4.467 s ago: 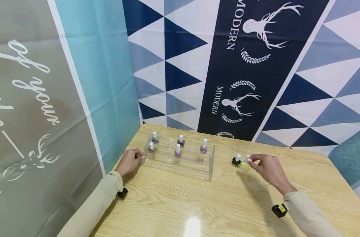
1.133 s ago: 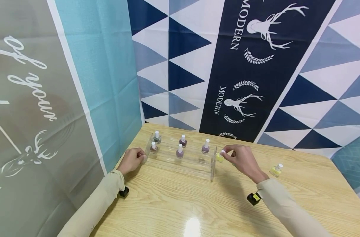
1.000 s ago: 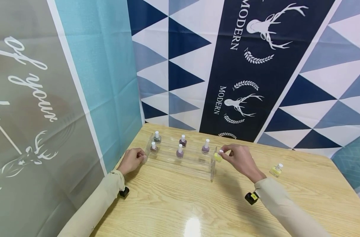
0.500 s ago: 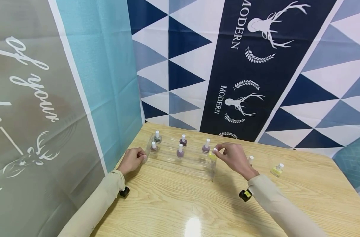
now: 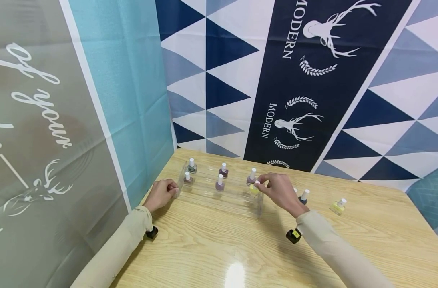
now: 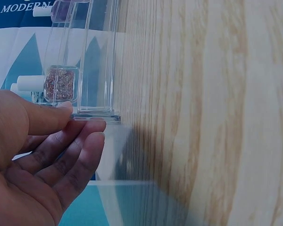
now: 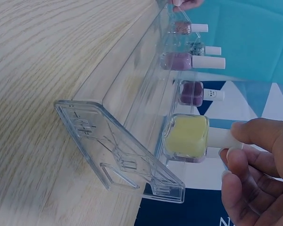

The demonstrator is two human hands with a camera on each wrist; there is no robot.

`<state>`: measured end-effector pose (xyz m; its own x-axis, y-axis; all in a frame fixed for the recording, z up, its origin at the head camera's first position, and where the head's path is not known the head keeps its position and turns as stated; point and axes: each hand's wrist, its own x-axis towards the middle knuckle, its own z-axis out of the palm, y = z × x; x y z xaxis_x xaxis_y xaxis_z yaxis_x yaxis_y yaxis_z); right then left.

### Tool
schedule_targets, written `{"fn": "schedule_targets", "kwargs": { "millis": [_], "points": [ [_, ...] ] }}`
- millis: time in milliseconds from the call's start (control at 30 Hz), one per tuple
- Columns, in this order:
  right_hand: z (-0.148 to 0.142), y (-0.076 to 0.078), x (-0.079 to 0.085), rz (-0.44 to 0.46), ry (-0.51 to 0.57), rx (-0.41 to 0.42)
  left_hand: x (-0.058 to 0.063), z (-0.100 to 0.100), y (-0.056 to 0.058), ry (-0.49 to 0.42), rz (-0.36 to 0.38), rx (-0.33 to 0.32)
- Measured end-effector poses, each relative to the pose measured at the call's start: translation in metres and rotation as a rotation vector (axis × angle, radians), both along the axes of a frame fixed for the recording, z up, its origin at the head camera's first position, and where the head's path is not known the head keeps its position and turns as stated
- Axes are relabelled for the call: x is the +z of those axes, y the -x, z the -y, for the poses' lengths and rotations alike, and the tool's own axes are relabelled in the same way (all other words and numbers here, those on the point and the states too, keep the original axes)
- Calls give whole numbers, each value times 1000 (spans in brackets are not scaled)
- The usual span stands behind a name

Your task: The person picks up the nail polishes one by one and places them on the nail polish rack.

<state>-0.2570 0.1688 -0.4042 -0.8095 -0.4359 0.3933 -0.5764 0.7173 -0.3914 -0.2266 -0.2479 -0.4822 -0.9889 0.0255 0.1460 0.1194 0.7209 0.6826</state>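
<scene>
A clear stepped rack stands on the table with several white-capped nail polish bottles on its tiers. Its left end panel is pinched between the thumb and fingers of my left hand. My right hand grips a yellow nail polish bottle by its white cap, over the right end of the front tier. Just behind it in the head view is a purple bottle. Along the rack sit a lilac bottle, a dark purple bottle, a reddish glitter bottle and a dark green glitter bottle.
On the wooden table, right of the rack, stand a dark blue bottle and another yellow bottle. A white cap shows partly behind my right wrist. Patterned cloth hangs along the back and left.
My right hand has carried the yellow bottle leftward from beside a dark bottle on the table to the rack's right end. My left hand stays at the rack's left end.
</scene>
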Motion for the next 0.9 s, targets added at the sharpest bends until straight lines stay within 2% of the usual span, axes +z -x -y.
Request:
{"fn": "schedule_targets", "kwargs": {
  "millis": [900],
  "points": [
    [11, -1, -12, 69, -31, 44, 1, 0, -1, 13, -7, 6]
  ]
}}
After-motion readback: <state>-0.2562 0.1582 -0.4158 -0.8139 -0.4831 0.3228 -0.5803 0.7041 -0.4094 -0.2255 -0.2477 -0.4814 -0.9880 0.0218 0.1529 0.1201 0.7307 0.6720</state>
